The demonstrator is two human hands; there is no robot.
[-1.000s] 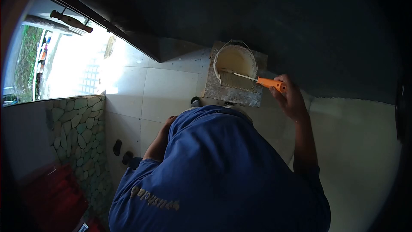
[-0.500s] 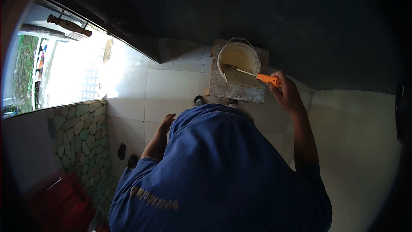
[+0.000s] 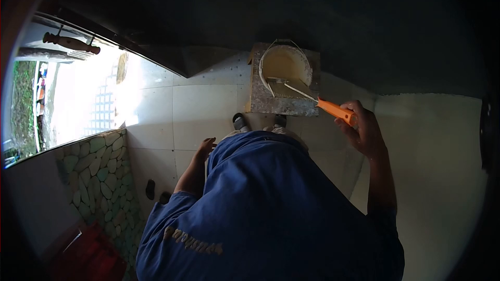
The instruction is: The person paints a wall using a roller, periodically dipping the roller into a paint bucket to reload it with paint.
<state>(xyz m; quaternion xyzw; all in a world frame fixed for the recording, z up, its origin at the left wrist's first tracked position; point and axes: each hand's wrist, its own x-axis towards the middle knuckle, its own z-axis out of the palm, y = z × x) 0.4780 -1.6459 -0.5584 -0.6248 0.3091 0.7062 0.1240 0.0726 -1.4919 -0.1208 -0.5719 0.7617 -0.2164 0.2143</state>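
My right hand (image 3: pixel 363 127) is closed around the orange handle of a paint roller (image 3: pixel 337 113). Its thin metal rod slants up and left into a white bucket (image 3: pixel 308 67), where the roller head rests low at the near side and is hard to make out. Pale cream paint (image 3: pixel 278 64) coats the bucket's inside. A ridged sloping surface shows at the near rim, beneath the rod. My left hand (image 3: pixel 207 147) hangs beside my left thigh, fingers loosely stretched and holding nothing.
The bucket stands on a paint-spotted board or low stand (image 3: pixel 260 105) just ahead of my feet. A dark wall (image 3: pixel 375 31) rises beyond it, with a pale surface (image 3: pixel 416 151) at right. Left are a door handle (image 3: pixel 71 43), bright doorway, pebble-patterned strip (image 3: pixel 101 177) and dark slippers (image 3: pixel 150 189).
My right hand has moved right and slightly toward me, drawing the roller's handle away from the bucket. The view has shifted a little; my left hand stays by my thigh.
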